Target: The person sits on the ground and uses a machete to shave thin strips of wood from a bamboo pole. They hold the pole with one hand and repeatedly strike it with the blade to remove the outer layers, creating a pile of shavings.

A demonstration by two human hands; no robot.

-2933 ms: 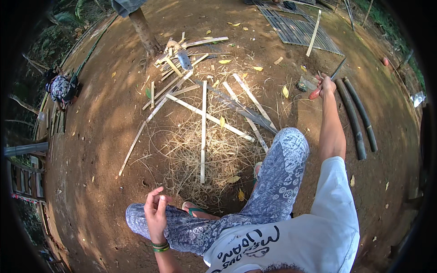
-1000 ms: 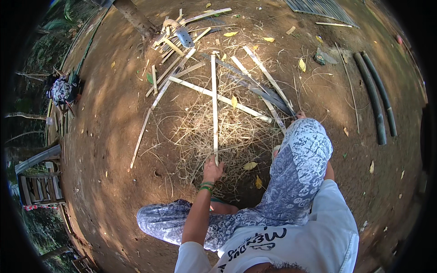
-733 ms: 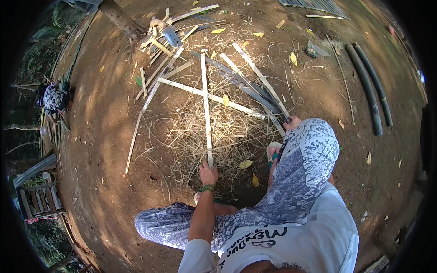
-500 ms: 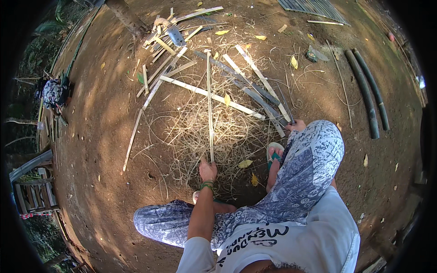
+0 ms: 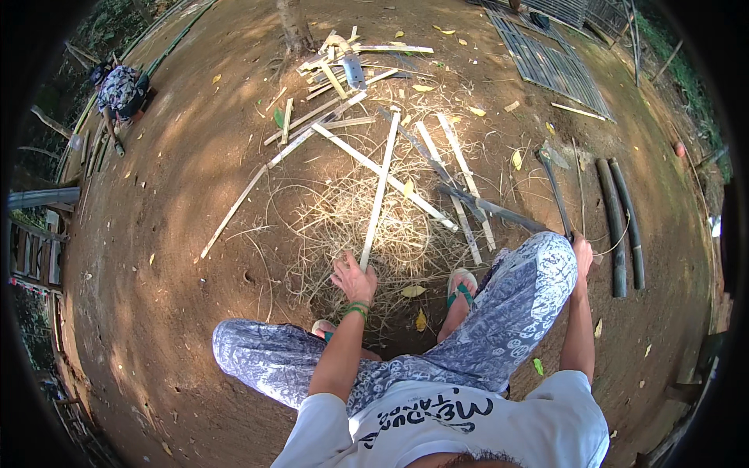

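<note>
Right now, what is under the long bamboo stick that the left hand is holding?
Under the bamboo stick in the left hand lies a heap of dry shavings and another pale slat crossing beneath. The ground below the heap is covered.

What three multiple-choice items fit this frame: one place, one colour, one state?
1. Where do the two dark poles lie? A. on the person's right B. on the person's left C. across the lap
2. What colour is the wristband on the left hand? A. red B. green C. white
3. How is the left hand? A. open in air B. closed on the pale bamboo strip C. flat on a knee
Answers: 1 A, they lie past the right hand, which grips a long-handled tool; 2 B, green shows at the wrist; 3 B, fingers wrap the strip's near end.
</note>
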